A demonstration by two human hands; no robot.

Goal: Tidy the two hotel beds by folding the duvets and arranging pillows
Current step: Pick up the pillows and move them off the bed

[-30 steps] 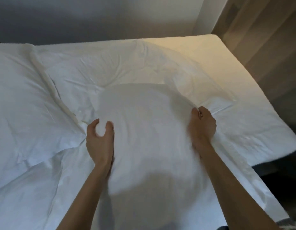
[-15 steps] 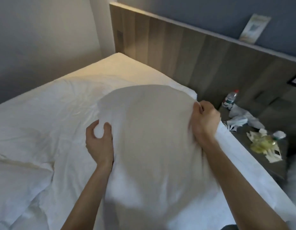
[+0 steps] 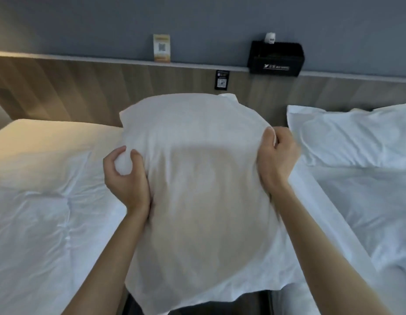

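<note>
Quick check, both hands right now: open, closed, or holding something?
Left hand: closed, gripping the left edge of the held-up pillow.
Right hand: closed, gripping the pillow's right edge.

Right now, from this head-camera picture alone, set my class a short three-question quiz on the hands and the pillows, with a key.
1. True or false: the left hand and the right hand both grip the held pillow.
2. Where does the other pillow lie? A: on the left bed. B: at the head of the right bed. C: on the floor.
3. What colour is the box on the ledge above the headboard?

Key: 1 true; 2 B; 3 black.
</note>
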